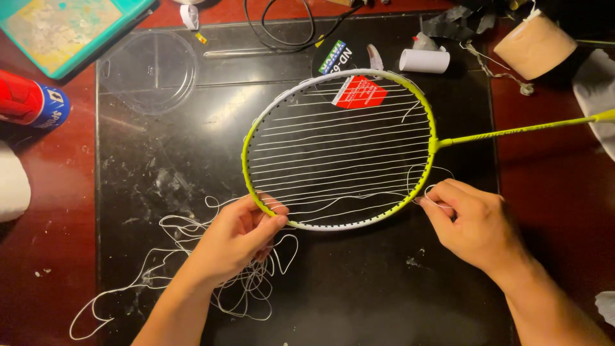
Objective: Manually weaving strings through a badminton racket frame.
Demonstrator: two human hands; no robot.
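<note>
1. Lying flat on a black mat (359,301) over the red-brown worktop (51,192) was a badminton racket (339,148) with a yellow-green and white frame, partly strung with white cross strings; its yellow shaft (512,131) ran off to the right of the head.
2. Left hand (240,237): clenched on the lower left rim of the racket, thumb on top of the frame.
3. Right hand (474,224): pinching a loop of white string (430,192) just outside the lower right rim of the racket, fingers closed on it.
4. Loose string pile (192,269): white, tangled, spread on the mat below and left of the racket, partly under the left hand.
5. Red tag (360,93): sat on the strings near the top of the racket.
6. Clear round lid (148,70): upper left of the racket, on the mat.
7. White roll (424,61): just above the racket's top right rim.
8. Tan tape roll (535,45): well to the upper right of the racket.
9. Red and blue tube (29,102): far left of the racket, on the worktop.
10. Teal tray (70,29): far upper left of the racket.
</note>
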